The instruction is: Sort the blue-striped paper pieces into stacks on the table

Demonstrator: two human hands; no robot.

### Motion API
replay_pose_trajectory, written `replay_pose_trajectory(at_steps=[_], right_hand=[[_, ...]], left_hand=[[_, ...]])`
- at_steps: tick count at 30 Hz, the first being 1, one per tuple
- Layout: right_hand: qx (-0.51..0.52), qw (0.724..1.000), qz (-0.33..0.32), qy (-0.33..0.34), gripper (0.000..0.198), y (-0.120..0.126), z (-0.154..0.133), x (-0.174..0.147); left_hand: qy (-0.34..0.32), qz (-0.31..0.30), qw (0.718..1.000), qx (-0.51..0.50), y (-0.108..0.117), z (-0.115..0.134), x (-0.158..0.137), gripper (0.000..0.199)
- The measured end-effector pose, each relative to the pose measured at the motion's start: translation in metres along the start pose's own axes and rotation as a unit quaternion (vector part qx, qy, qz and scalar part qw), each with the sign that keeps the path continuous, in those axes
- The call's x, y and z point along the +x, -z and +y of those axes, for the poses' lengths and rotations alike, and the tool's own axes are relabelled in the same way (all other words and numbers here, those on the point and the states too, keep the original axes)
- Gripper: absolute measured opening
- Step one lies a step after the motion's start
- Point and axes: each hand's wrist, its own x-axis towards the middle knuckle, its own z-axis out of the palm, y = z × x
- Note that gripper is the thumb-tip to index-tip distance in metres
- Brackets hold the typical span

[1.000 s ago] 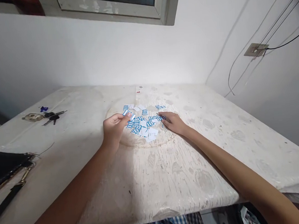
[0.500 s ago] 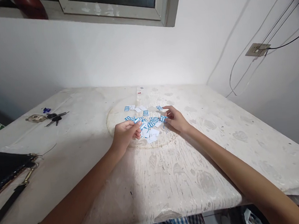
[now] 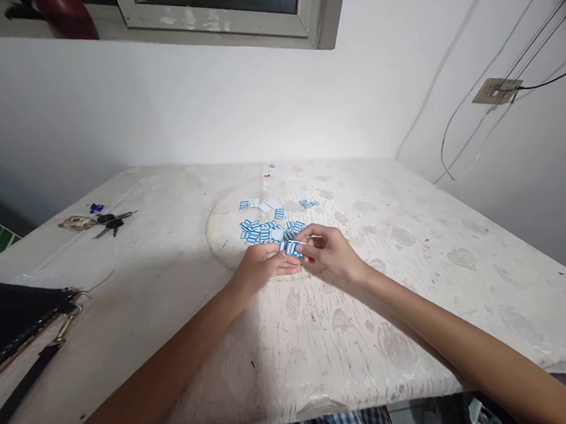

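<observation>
Left hand [image 3: 256, 266] and right hand [image 3: 334, 257], close together, pinch paper slips [image 3: 292, 248], probably for steadiness; the pile [image 3: 256, 232] lies just beyond.

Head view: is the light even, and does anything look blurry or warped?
Head view: the table is dimmer on its left half, with a slight sheen along its near right edge; head view, top right: the corner darkens; head view, centre: the cards are too small to show fine detail; head view, bottom: the forearms look stretched toward the corners.
</observation>
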Motion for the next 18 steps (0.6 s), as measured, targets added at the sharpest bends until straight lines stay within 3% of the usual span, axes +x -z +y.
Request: replay_pose_trajectory(at_steps=[10, 18], right_hand=[[0.006, 0.999, -0.022, -0.026, 0.026, 0.006, 0.011, 0.003], [-0.042, 0.998, -0.041, 0.025, 0.024, 0.003, 0.012, 0.001]], left_hand=[[-0.003, -0.095, 0.995, -0.032, 0.002, -0.006, 0.001, 0.024], [-0.033, -0.038, 0.997, 0.066, 0.005, -0.019, 0.007, 0.029]])
